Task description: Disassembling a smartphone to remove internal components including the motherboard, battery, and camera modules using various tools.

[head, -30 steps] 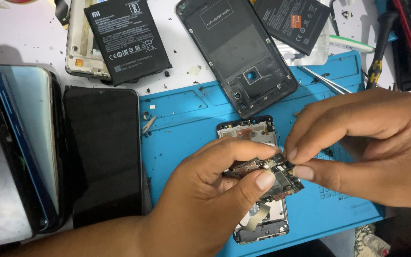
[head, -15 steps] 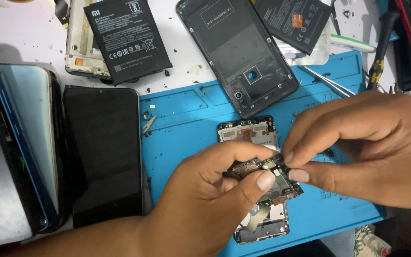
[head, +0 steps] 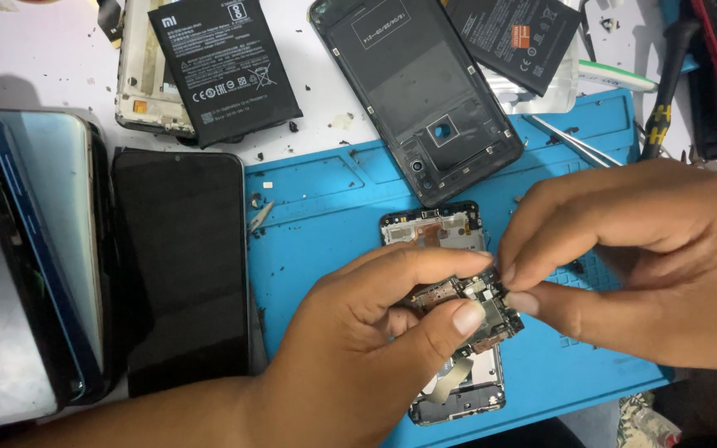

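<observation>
My left hand (head: pixel 358 348) pinches a small phone circuit board (head: pixel 466 309) between thumb and forefinger, holding it just above an opened phone frame (head: pixel 458 390) that lies on a blue work mat (head: pixel 334 216). My right hand (head: pixel 649 265) comes in from the right, its thumb and forefinger tips closed on the board's right edge. What the right fingertips grip there is too small to make out. Both hands hide much of the board and the frame's middle.
A black phone back cover (head: pixel 421 91) lies at the mat's top edge, with two black batteries (head: pixel 226 66) (head: pixel 516 37) behind it. A dark phone screen (head: pixel 180 265) and stacked phones (head: pixel 26 257) sit at left. Tweezers (head: pixel 574 141) and a screwdriver (head: pixel 665 91) lie at upper right.
Both hands stay on the board over the frame; the right fingertips shifted slightly along its right edge. Nothing else moved.
</observation>
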